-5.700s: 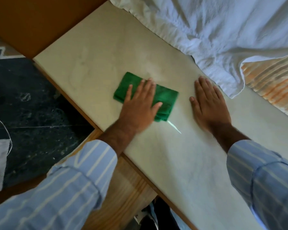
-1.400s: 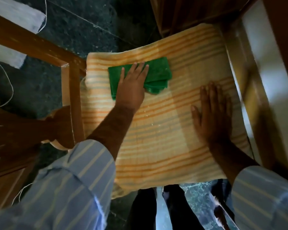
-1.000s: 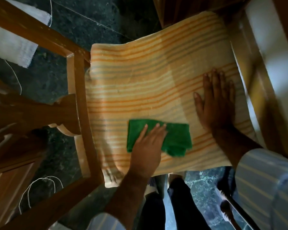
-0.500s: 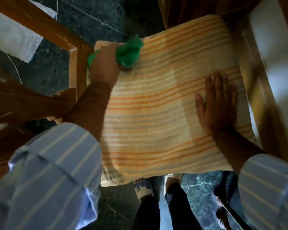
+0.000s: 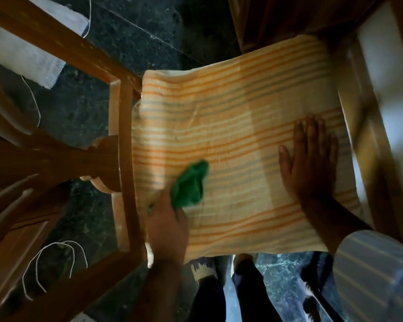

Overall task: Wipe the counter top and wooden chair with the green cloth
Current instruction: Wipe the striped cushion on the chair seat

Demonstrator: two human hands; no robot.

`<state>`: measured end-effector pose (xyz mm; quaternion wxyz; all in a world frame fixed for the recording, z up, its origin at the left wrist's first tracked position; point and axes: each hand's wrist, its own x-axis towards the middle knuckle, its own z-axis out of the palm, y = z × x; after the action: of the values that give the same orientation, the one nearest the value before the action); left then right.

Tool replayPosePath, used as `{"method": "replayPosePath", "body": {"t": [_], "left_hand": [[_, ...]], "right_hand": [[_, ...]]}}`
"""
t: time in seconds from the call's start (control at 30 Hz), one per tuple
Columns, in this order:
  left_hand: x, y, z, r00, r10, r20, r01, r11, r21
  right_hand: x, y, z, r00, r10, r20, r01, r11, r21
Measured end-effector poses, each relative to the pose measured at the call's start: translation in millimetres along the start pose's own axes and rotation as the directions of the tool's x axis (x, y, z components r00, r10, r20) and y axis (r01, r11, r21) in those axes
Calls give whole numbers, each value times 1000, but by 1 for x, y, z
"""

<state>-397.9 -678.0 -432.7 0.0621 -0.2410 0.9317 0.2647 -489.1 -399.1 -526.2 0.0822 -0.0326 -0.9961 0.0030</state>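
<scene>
**Green cloth bunched in the left hand on the striped chair seat**

The left hand is clenched on the green cloth, its grip gathered round the lower end so that the cloth stands up crumpled from the fingers rather than lying flat. Hand and cloth sit near the seat's left edge, toward the front left corner, with the cloth's free end reaching inward over the fabric. Motion blur softens both, and it is not clear how much of the cloth actually touches the seat.

The wooden chair is seen from above. Its seat is covered by a striped towel in cream with orange and grey-blue bands, which hangs a little over the front edge. The bare wooden side rail runs along the seat's left edge, just beside the left hand.

The right hand lies flat and released, palm down, fingers spread and pointing toward the back edge of the seat. It rests on the towel near the right edge, well apart from the cloth, and holds nothing. A pale striped sleeve covers the right forearm at the lower right.

Beyond the seat's left edge is a dark speckled floor with a loop of white cord lying on it and a white fabric near the upper left. Another piece of brown wooden furniture stands to the left of the chair.
</scene>
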Motion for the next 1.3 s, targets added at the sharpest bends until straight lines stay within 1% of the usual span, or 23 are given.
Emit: {"method": "replayPosePath", "body": {"t": [0.1, 0.17, 0.2, 0.23, 0.3, 0.33, 0.4, 0.53, 0.63, 0.67, 0.7, 0.8, 0.87, 0.93, 0.97, 1.03, 1.07, 1.1, 1.13, 1.17, 1.2, 1.23, 1.3], "left_hand": [[90, 50, -22, 966, 71, -250, -102, 988, -116], [151, 69, -26, 917, 148, -371, -195, 977, -92], [178, 74, -23, 908, 170, -383, -207, 977, -56], [200, 76, -17, 918, 176, -355, -189, 982, -4], [227, 72, 5, 957, 174, -234, -152, 982, 108], [230, 72, 19, 965, 202, -166, -180, 974, 136], [222, 77, 46, 950, 306, -64, -298, 948, 110], [171, 101, 86, 847, 531, -4, -530, 846, 59], [115, 106, 94, 718, 693, 70, -695, 719, 15], [94, 100, 92, 677, 727, 113, -732, 681, 0], [72, 91, 87, 665, 731, 151, -737, 675, -24], [2, 48, 65, 703, 663, 260, -672, 738, -66], [-24, 23, 45, 725, 597, 345, -604, 791, -99], [-20, 16, 27, 796, 470, 382, -462, 879, -118], [-6, 19, 18, 853, 401, 333, -380, 916, -131], [36, 29, -2, 953, 287, 97, -270, 950, -156], [61, 33, -12, 967, 252, -43, -256, 957, -135], [88, 34, -19, 957, 245, -156, -262, 960, -101], [113, 34, -25, 940, 264, -215, -282, 958, -56], [135, 34, -27, 929, 299, -218, -309, 951, -12], [149, 32, -24, 930, 329, -163, -328, 944, 36], [155, 30, -17, 936, 347, -62, -342, 936, 83], [139, 17, 3, 934, 332, 129, -348, 930, 122]], "right_hand": [[0, 1, 0, 1000, 1, 9, -1, 1000, 6], [0, 1, 1, 1000, 2, 8, -2, 1000, 12], [0, 1, 1, 1000, 4, 4, -4, 1000, 12], [0, 1, 2, 1000, 6, 2, -6, 1000, 11], [0, 0, 2, 1000, 3, 4, -3, 1000, 15], [0, 0, 2, 1000, 4, 2, -4, 1000, 14], [0, 0, 2, 1000, 6, -1, -6, 1000, 9], [0, -2, -1, 1000, 16, 25, -16, 1000, 15], [0, 1, -1, 999, 0, 53, 0, 1000, 4], [-1, 2, -1, 998, -13, 69, 13, 1000, 2], [-1, 3, -2, 997, -18, 80, 18, 1000, 0], [1, 1, -4, 998, 11, 55, -11, 1000, 9], [0, -1, -3, 999, 11, 38, -12, 1000, 20], [0, -1, -2, 1000, 9, 29, -10, 1000, 26], [0, 0, -2, 1000, 9, 24, -9, 1000, 29], [1, 0, -3, 1000, 12, 26, -12, 999, 30], [1, -1, -3, 999, 12, 32, -13, 999, 30], [1, -1, -2, 999, 11, 39, -13, 1000, 29], [0, -1, -2, 999, 11, 42, -12, 1000, 28], [0, -1, -1, 999, 9, 42, -11, 1000, 27], [0, 0, -1, 999, 6, 40, -7, 1000, 26], [0, -1, -1, 999, 3, 39, -4, 1000, 25], [0, 0, -2, 999, 5, 46, -6, 1000, 26]]}}
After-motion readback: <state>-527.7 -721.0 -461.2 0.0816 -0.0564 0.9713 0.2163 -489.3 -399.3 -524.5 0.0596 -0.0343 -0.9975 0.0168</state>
